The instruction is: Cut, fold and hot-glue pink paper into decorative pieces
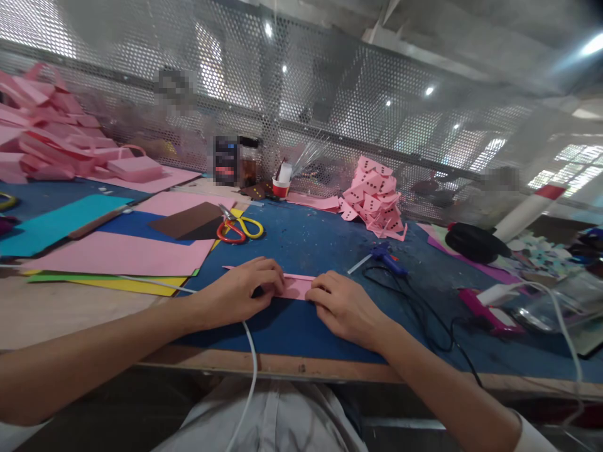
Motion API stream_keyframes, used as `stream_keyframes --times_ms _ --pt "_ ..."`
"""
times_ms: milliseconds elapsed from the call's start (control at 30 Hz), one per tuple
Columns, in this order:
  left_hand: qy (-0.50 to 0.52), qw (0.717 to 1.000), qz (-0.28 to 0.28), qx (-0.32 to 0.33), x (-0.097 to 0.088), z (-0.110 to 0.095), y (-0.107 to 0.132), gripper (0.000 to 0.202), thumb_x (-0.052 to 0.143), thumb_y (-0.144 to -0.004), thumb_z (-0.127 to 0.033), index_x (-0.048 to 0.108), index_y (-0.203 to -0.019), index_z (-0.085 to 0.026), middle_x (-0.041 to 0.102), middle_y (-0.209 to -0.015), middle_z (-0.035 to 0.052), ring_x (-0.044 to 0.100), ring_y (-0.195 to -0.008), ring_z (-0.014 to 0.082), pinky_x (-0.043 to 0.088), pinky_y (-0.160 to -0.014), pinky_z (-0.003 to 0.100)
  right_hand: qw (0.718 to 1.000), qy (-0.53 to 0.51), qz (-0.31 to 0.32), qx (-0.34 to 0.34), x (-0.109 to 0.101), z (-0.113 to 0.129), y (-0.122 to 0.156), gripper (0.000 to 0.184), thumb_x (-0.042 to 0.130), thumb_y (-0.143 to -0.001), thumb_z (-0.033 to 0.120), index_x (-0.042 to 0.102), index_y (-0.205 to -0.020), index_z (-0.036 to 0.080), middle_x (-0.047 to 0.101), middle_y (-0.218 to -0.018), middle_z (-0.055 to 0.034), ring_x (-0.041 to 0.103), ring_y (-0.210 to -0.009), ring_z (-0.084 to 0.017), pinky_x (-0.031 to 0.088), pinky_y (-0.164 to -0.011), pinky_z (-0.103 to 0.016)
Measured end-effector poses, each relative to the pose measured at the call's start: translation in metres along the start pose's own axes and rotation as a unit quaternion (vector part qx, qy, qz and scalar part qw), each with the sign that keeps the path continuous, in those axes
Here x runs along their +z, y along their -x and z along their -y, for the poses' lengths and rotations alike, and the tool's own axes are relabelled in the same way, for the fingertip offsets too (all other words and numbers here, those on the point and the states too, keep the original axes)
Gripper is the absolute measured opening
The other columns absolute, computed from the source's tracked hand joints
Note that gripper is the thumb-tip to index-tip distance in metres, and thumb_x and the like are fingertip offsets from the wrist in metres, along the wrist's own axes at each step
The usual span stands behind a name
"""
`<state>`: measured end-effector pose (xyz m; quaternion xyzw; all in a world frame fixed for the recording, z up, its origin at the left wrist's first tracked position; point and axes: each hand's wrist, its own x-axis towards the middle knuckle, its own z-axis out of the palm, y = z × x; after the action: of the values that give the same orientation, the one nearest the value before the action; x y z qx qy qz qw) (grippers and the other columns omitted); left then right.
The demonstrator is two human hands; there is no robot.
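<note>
A narrow pink strip [298,287], paper or thin foam, lies flat on the blue work surface in front of me. My left hand [257,285] has its fingers curled down on the strip's left part, and a pointed pink end pokes out beyond the knuckles. On the strip's right end press the bent fingers of my right hand [336,301]. What the fingertips do underneath is partly hidden. A pair of scissors [239,227] with one red and one yellow handle rests beyond my left hand. Past my right hand lies a blue glue gun [389,258].
Coloured sheets [127,251] are stacked at left, below a big heap of pink pieces [51,135]. Dotted pink pieces [372,196] are piled at the back. A white cable [252,351] hangs over the table edge. The glue gun's black cord [424,326] and a magenta power strip [490,312] are at right.
</note>
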<state>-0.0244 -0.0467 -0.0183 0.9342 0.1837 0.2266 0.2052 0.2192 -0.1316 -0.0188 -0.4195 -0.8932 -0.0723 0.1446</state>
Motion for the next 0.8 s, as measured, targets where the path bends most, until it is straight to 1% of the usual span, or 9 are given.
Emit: stream_keyframes --times_ms 133,233,333,400,500,600,633,700,800 --pt "-0.007 0.999 -0.051 -0.010 0.003 0.004 0.000 0.019 0.051 -0.086 -0.014 0.064 -0.099 -0.021 0.060 -0.107 0.0057 0.055 -0.103 0.0184 0.044 -0.093 0.032 1.000 -0.012 -0.019 0.009 0.002 0.001 0.001 0.018 0.049 -0.088 0.008 0.059 -0.099 0.018 0.061 -0.097 -0.0080 0.053 -0.092 -0.020 0.046 -0.082 -0.035" --pt "-0.032 0.996 -0.077 -0.018 0.003 0.006 -0.001 0.017 0.051 -0.088 -0.018 0.064 -0.099 -0.021 0.060 -0.105 0.0061 0.054 -0.102 0.0201 0.044 -0.091 0.033 0.998 -0.009 -0.058 0.029 -0.001 0.002 0.001 0.020 0.047 -0.089 0.008 0.059 -0.101 0.018 0.062 -0.100 -0.0090 0.055 -0.093 -0.021 0.046 -0.082 -0.037" --pt "-0.066 0.994 -0.084 -0.028 0.003 0.008 -0.002 0.021 0.051 -0.088 -0.016 0.064 -0.104 -0.021 0.061 -0.104 0.0067 0.054 -0.101 0.0217 0.044 -0.090 0.035 0.994 -0.008 -0.091 0.051 -0.011 0.004 -0.008 0.020 0.046 -0.091 0.010 0.059 -0.103 0.019 0.063 -0.099 -0.0090 0.056 -0.094 -0.022 0.046 -0.083 -0.038" --pt "-0.075 0.994 -0.076 -0.032 0.003 0.009 -0.002 0.022 0.052 -0.088 -0.016 0.064 -0.106 -0.021 0.061 -0.104 0.0068 0.055 -0.099 0.0218 0.044 -0.088 0.035 0.993 -0.019 -0.102 0.060 -0.021 0.005 -0.024 0.018 0.047 -0.093 0.013 0.059 -0.103 0.020 0.064 -0.097 -0.0081 0.057 -0.094 -0.022 0.045 -0.084 -0.038" --pt "-0.080 0.994 -0.065 -0.028 0.006 0.011 -0.002 0.021 0.051 -0.089 -0.018 0.066 -0.104 -0.021 0.062 -0.100 0.0064 0.056 -0.095 0.0214 0.044 -0.086 0.034 0.991 -0.043 -0.107 0.062 -0.032 0.007 -0.066 0.015 0.047 -0.094 0.017 0.059 -0.102 0.020 0.065 -0.097 -0.0064 0.058 -0.094 -0.019 0.045 -0.084 -0.033" --pt "-0.084 0.993 -0.077 -0.022 0.009 0.013 -0.003 0.020 0.050 -0.091 -0.021 0.068 -0.100 -0.021 0.064 -0.097 0.0059 0.056 -0.098 0.0223 0.043 -0.088 0.035 0.995 -0.055 -0.063 0.059 -0.029 0.008 -0.121 0.015 0.048 -0.093 0.021 0.061 -0.101 0.019 0.066 -0.101 -0.0054 0.060 -0.092 -0.017 0.045 -0.081 -0.029" --pt "-0.082 0.993 -0.080 -0.017 0.010 0.014 -0.003 0.020 0.050 -0.091 -0.020 0.068 -0.099 -0.021 0.065 -0.097 0.0059 0.056 -0.099 0.0223 0.043 -0.090 0.036 0.996 -0.051 -0.035 0.064 -0.025 0.008 -0.141 0.017 0.047 -0.094 0.024 0.061 -0.102 0.019 0.067 -0.102 -0.0058 0.061 -0.093 -0.017 0.045 -0.081 -0.028" --pt "-0.079 0.993 -0.082 -0.012 0.011 0.015 -0.003 0.020 0.048 -0.092 -0.021 0.068 -0.098 -0.020 0.066 -0.096 0.0062 0.057 -0.098 0.0216 0.043 -0.090 0.035 0.993 -0.030 0.048 0.099 -0.010 0.007 -0.178 0.022 0.046 -0.095 0.029 0.061 -0.107 0.019 0.067 -0.109 -0.0073 0.061 -0.097 -0.018 0.045 -0.082 -0.028" --pt "-0.088 0.993 -0.082 -0.012 0.012 0.016 -0.003 0.021 0.048 -0.093 -0.023 0.069 -0.097 -0.019 0.064 -0.093 0.0071 0.057 -0.093 0.0213 0.044 -0.085 0.034 0.986 -0.013 0.099 0.132 0.017 0.001 -0.224 0.030 0.051 -0.090 0.039 0.065 -0.102 0.016 0.070 -0.105 -0.0125 0.064 -0.094 -0.024 0.047 -0.079 -0.032"
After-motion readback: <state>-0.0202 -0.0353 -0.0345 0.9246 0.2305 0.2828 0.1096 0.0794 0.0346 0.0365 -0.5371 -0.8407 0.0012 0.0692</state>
